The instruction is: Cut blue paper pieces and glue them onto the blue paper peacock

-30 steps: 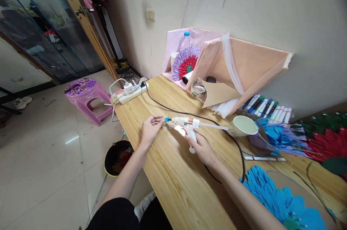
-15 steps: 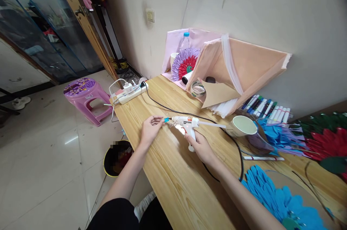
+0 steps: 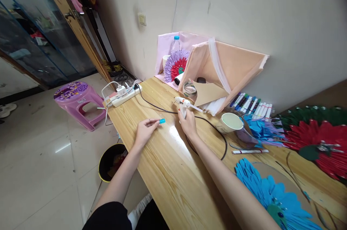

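Observation:
A small blue strip [image 3: 162, 121], perhaps paper or foam, is pinched between the thumb and fingers of my left hand [image 3: 145, 131] above the wooden table [image 3: 162, 172]. My right hand [image 3: 188, 125] is wrapped round the handle of a white hot glue gun [image 3: 182, 103]. Its nozzle points left, and a pale glue stick [image 3: 196, 108] juts from its back end. The gun is apart from the blue strip. At the lower right lies a blue peacock-like craft [image 3: 273, 195] with layered petals and a green head.
A power strip [image 3: 126, 95] sits at the table's far left corner. A black cord [image 3: 157, 107] loops across the table. Near the wall stand a pink box [image 3: 233, 64], a paper cup [image 3: 230, 122] and markers [image 3: 251, 104]. A bin [image 3: 108, 165] and pink stool [image 3: 81, 105] are on the floor.
My right hand has carried the glue gun away from the blue strip, toward the back of the table. My left hand still pinches the strip. The view has shifted slightly.

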The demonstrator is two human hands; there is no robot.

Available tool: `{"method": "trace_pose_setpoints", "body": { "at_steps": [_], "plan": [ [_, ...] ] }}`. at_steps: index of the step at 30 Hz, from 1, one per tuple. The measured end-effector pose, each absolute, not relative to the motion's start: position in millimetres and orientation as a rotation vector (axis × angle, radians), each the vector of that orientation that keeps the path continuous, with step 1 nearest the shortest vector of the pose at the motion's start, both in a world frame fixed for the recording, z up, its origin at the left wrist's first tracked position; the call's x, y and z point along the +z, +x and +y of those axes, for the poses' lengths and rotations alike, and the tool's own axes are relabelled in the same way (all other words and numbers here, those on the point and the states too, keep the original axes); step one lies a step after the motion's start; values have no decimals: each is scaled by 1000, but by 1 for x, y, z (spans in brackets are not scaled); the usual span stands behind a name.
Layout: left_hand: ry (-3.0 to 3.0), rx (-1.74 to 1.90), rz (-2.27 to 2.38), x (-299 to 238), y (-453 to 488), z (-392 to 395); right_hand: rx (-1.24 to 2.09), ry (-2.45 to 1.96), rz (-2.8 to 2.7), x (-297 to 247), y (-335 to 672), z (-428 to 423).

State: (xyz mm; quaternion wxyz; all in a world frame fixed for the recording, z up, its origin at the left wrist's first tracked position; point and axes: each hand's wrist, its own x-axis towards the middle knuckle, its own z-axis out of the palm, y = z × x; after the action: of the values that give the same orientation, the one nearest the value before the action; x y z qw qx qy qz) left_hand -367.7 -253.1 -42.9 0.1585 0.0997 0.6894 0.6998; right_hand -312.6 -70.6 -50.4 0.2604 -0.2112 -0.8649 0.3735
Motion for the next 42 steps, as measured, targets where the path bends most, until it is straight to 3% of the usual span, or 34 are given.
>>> {"method": "trace_pose_setpoints", "body": {
  "at_steps": [12, 17, 25, 37, 42],
  "plan": [
    [352, 1915, 1989, -38, -362, -252, 748, -459, -2157, -46, -272, -94],
    [409, 1866, 2007, -39, -361, -251, 888, -122, -2363, -37, -263, -103],
    [475, 1842, 1963, -40, -359, -250, 1255, -111, -2377, -43, -268, -100],
    [473, 1830, 1938, -42, -360, -250, 1205, -85, -2334, -48, -271, -101],
    [448, 1833, 1923, -41, -359, -249, 1332, -128, -2276, -46, -268, -102]
  ]
}}
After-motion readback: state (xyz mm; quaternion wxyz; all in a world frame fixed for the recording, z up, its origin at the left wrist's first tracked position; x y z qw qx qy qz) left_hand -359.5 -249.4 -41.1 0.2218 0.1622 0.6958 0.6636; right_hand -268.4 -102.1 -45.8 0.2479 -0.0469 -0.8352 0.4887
